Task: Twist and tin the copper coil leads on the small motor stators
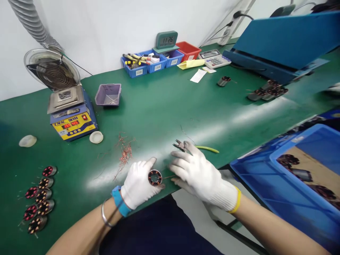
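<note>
My left hand (138, 182), in a white glove, is closed around a small motor stator (155, 177). The stator's round end, with copper windings, faces up toward me. A thin copper wire (168, 176) runs from it toward my right hand (198, 173), also gloved, with fingers apart. Whether those fingertips touch the wire I cannot tell. Just beyond that hand lie cutting pliers (180, 145) with a yellow-green handle (208, 148), partly covered by the fingers. Left of my hands is a heap of copper wire scraps (125, 154).
Several stators (44, 196) stand at the left, others (268, 91) at the back right. A solder pot (73, 118) with a fume hood is at the back left, near a purple tray (108, 95). A blue bin (276, 152) stands right, beside the table edge.
</note>
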Demonstrator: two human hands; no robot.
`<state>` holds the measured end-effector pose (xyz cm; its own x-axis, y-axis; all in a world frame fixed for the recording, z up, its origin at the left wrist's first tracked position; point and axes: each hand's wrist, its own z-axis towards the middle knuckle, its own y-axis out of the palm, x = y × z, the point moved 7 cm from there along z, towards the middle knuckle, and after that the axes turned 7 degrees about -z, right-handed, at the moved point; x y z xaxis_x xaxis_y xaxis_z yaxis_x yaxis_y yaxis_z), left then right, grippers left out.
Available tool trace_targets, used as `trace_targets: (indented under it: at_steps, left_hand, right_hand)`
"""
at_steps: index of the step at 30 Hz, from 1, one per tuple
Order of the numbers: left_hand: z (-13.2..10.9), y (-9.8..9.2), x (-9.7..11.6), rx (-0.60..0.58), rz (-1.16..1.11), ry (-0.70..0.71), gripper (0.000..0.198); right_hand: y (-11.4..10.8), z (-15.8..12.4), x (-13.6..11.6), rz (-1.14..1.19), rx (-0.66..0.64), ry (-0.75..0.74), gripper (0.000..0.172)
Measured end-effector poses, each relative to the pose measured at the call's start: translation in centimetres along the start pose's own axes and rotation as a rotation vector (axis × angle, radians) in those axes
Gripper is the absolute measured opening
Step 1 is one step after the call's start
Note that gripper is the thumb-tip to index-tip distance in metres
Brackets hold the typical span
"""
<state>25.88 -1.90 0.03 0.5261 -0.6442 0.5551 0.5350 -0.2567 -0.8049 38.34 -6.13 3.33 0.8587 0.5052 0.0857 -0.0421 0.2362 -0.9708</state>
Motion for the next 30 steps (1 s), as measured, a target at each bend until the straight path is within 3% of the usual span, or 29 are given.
trace_targets:
  at_steps: [2, 5, 7, 11, 14, 16, 21, 27, 30]
  left_hand:
    - [0.1, -0.1, 0.0, -0.013, -0.018, -0.015, 0.058]
    - [0.0, -0.4, 0.2, 0.007, -0.034, 0.010, 0.053]
    - [-0.1, -0.4, 0.3, 0.009, -0.026, 0.029, 0.052]
    - [-0.2, 0.2, 0.3, -0.029, -0.014, 0.007, 0.050]
    - [-0.4, 0.2, 0.0, -0.055, -0.122, -0.072, 0.056]
    - [-0.7, -0.1, -0.3, -0.046, -0.234, -0.121, 0.052]
    - [-2.2, -1.2, -1.0, 0.038, -0.402, -0.111, 0.010]
    - [-2.3, -0.4, -1.5, -0.041, -0.367, -0.219, 0.009]
    - [-2.5, -1.2, -1.6, -0.141, -0.173, -0.237, 0.014]
  right_hand:
    - [0.0, 0.9, -0.2, -0.005, 0.000, 0.035, 0.030]
    - [0.8, 1.8, -1.2, -0.014, 0.003, -0.056, 0.020]
    - [1.4, 1.4, -0.9, -0.023, -0.013, -0.078, 0.023]
    - [0.6, -0.3, 0.8, -0.005, -0.013, 0.028, 0.012]
    - [-0.9, -0.6, 0.2, 0.064, 0.032, 0.066, 0.043]
    - [-0.9, -0.1, -1.2, 0.093, 0.021, 0.057, 0.050]
    - [1.1, 1.2, -3.3, 0.124, 0.082, 0.068, 0.030]
    - [1.7, 1.0, -3.0, 0.156, 0.118, 0.045, 0.026]
    - [1.6, 1.0, -2.9, 0.165, 0.121, 0.051, 0.028]
